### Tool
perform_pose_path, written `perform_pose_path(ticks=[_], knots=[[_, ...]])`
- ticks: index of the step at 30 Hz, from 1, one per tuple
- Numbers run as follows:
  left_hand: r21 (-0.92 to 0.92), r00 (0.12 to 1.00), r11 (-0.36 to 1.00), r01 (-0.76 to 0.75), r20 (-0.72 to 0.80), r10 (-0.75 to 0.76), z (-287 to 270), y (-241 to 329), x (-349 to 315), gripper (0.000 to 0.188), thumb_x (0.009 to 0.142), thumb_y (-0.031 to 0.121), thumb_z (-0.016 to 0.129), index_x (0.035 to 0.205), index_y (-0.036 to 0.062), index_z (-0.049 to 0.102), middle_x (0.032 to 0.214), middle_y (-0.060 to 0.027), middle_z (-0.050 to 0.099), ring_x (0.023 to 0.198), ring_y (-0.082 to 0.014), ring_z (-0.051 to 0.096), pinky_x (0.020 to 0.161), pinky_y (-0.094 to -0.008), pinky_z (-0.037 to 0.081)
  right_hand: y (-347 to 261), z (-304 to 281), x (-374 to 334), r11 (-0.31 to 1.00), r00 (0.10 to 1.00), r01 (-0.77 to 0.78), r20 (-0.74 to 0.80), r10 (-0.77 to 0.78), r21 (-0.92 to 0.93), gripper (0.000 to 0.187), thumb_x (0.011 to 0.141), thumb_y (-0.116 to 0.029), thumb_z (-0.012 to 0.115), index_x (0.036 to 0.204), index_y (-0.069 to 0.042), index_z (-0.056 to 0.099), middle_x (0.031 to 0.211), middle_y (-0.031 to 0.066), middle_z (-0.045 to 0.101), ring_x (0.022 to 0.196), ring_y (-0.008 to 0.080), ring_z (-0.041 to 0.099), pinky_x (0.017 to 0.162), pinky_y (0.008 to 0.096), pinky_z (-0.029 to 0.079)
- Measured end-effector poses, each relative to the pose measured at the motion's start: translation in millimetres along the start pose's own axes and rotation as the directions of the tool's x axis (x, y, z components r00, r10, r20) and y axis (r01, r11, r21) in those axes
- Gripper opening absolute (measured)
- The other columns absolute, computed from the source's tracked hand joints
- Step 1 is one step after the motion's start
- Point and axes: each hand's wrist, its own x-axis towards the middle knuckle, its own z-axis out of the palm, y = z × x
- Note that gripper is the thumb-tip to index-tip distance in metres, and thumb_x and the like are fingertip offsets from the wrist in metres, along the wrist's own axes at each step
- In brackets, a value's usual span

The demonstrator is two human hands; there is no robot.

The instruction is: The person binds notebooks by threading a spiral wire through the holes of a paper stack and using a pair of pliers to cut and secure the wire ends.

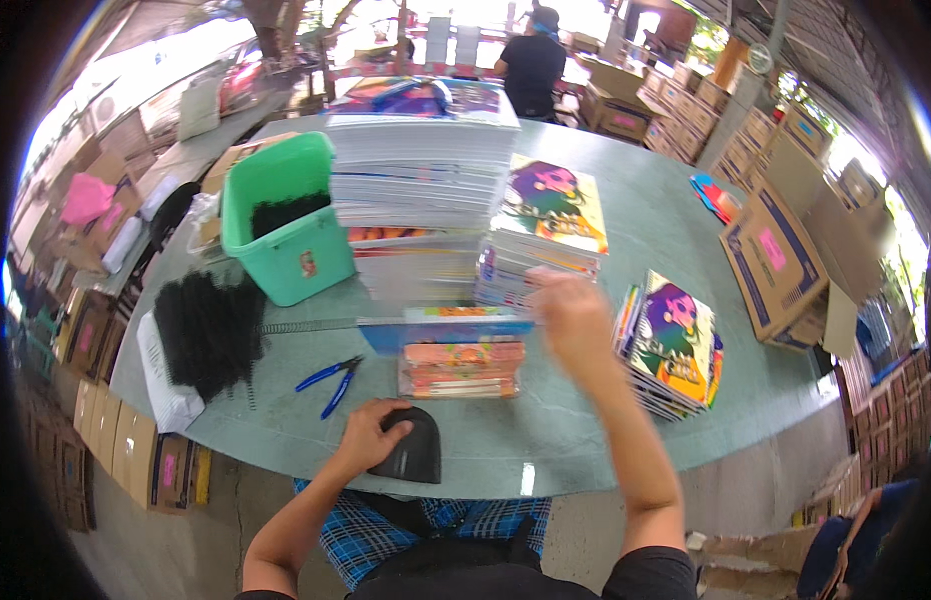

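1. Left hand (378,437): on black pad (418,458), nearer the person than the tall stack (423,180). Fingers loosely bent, thumb lying over the pad. Can't tell if it grips or just rests.
2. Right hand (569,308): motion-blurred, raised, near side of the tall stack and to its right. Fingers look partly curled; can't tell how far open, or if anything is in them.
3. Pad: dark, flat, one rounded end; at the table's (726,435) near edge, on the person's side of the tall stack.
4. Blue book (384,335): seen near edge-on, blurred, just on the near side of the tall stack. Its right end is close to the right hand; contact unclear.
5. Orange pack (462,370): just nearer the person than the blue book, same side of the tall stack.
6. Mid stack (556,195): just right of the tall stack, lower, illustrated cover on top.
7. Small stack (676,345): further right of the tall stack and nearer the person, covers fanned unevenly.
8. Pliers (336,384): blue handles spread, near-left of the tall stack.
9. Coil heap (208,325): black, well left of the tall stack.
10. Tub (291,280): green, left of the tall stack, dark mass inside.
11. Carton (781,260): flaps open, well right of the tall stack.
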Motion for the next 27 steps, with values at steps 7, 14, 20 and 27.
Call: perform_pose_path(ticks=[7, 14, 20, 27], knots=[[0.346, 0.731, 0.902, -0.258, -0.540, 0.417, -80, 107, 23, 0.027, 0.073, 0.011, 0.067, 0.100, 0.0106, 0.065, 0.090, -0.0129, 0.061, 0.084, -0.0303, 0.058, 0.073, -0.0365, 0.048, -96, 75, 35, 0.993, 0.987, 0.036, 0.151, -0.053, 0.111, 0.025, 0.079, -0.023, 0.064, 0.101, -0.011, 0.062, 0.080, 0.0087, 0.065, 0.077, 0.0264, 0.063, 0.069, 0.0390, 0.048], [0.340, 0.872, 0.894, -0.293, -0.288, 0.396, -64, 93, 53, 0.026, 0.074, 0.008, 0.063, 0.100, 0.0118, 0.064, 0.090, -0.0098, 0.063, 0.086, -0.0305, 0.058, 0.074, -0.0394, 0.048, -57, 39, 15, 0.988, 0.990, -0.073, 0.128, 0.056, 0.136, 0.014, 0.080, -0.022, 0.062, 0.090, -0.014, 0.065, 0.078, 0.0039, 0.065, 0.077, 0.0218, 0.063, 0.068, 0.0363, 0.045], [0.353, 0.868, 0.888, -0.295, -0.289, 0.403, -56, 77, 60, 0.028, 0.073, 0.005, 0.063, 0.101, 0.0109, 0.064, 0.093, -0.0103, 0.064, 0.088, -0.0295, 0.059, 0.075, -0.0378, 0.047, -54, 37, 10, 0.966, 0.992, -0.104, 0.097, 0.083, 0.238, 0.010, 0.081, -0.019, 0.062, 0.088, -0.015, 0.067, 0.081, 0.0011, 0.067, 0.074, 0.0191, 0.062, 0.065, 0.0327, 0.043], [0.315, 0.754, 0.884, -0.346, -0.467, 0.462, -59, 97, 68, 0.029, 0.070, 0.000, 0.065, 0.098, 0.0088, 0.066, 0.087, -0.0106, 0.058, 0.084, -0.0262, 0.058, 0.075, -0.0365, 0.047, -55, 39, 7, 0.973, 0.996, -0.081, 0.047, 0.072, 0.215, 0.009, 0.080, -0.016, 0.062, 0.088, -0.015, 0.067, 0.079, 0.0009, 0.066, 0.070, 0.0182, 0.061, 0.061, 0.0329, 0.040]])
